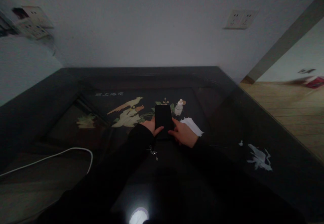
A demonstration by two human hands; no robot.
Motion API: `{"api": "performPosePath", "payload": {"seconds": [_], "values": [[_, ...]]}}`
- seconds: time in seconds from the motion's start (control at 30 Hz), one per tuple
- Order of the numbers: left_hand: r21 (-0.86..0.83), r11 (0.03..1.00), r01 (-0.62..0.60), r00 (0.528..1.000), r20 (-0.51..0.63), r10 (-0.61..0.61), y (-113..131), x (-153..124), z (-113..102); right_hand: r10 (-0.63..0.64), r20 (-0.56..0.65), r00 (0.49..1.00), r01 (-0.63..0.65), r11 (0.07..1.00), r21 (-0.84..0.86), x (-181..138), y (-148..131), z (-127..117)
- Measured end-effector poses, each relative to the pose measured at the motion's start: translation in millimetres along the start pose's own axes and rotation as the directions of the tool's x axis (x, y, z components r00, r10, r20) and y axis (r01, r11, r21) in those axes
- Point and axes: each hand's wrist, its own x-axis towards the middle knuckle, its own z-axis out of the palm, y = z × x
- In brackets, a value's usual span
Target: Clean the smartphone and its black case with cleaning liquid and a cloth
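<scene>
A dark smartphone is held between both hands over the black table, its screen unlit. My left hand grips its left edge, the thumb lying over the lower part. On the other side my right hand holds the lower right edge with bent fingers. Just beyond the right hand stands a small white bottle with a pale cap, upright. White paper lies partly behind the right hand. Near the left wrist hangs or lies a small silvery chain; which one I cannot tell.
The glossy black table carries a bird-and-flower picture and reflects a light. A white cable curves at the left. Crumpled tissue lies at the right. Wall sockets are above, and wooden floor lies beyond the right edge.
</scene>
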Motion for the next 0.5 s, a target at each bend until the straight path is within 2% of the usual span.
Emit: {"api": "performPosePath", "payload": {"seconds": [0.17,0.23,0.3,0.33,0.37,0.43,0.5], "values": [[0.079,0.996,-0.028,0.995,-0.095,0.036,0.3,-6.9,-2.2,-0.045,0.018,0.999,0.045,0.999,0.024,-5.0,-1.0,-5.7],[0.093,0.992,-0.083,0.975,-0.2,0.1,-5.8,-11.1,1.4,-0.134,-0.062,0.989,0.136,0.99,0.024,-12.5,5.2,-17.8],[0.085,0.972,-0.22,0.924,-0.302,0.236,-13.2,-15.4,7.7,-0.28,-0.232,0.932,0.268,0.96,-0.082,-21.4,19.7,-35.1],[0.068,0.949,-0.307,0.89,-0.334,0.312,-16.6,-17.2,11.7,-0.359,-0.285,0.889,0.315,0.93,-0.189,-25.6,30.0,-44.4],[0.044,0.919,-0.391,0.855,-0.352,0.38,-19.5,-18.6,16.2,-0.451,-0.288,0.845,0.362,0.878,-0.312,-29.4,41.6,-53.1],[-0.006,0.872,-0.49,0.814,-0.36,0.455,-23.7,-19.7,25.2,-0.566,-0.152,0.81,0.425,0.747,-0.511,-35.0,65.5,-66.0],[-0.039,0.862,-0.505,0.815,-0.351,0.462,-25.7,-19.0,32.3,-0.55,-0.003,0.835,0.43,0.657,-0.619,-37.7,84.0,-70.3]]}}
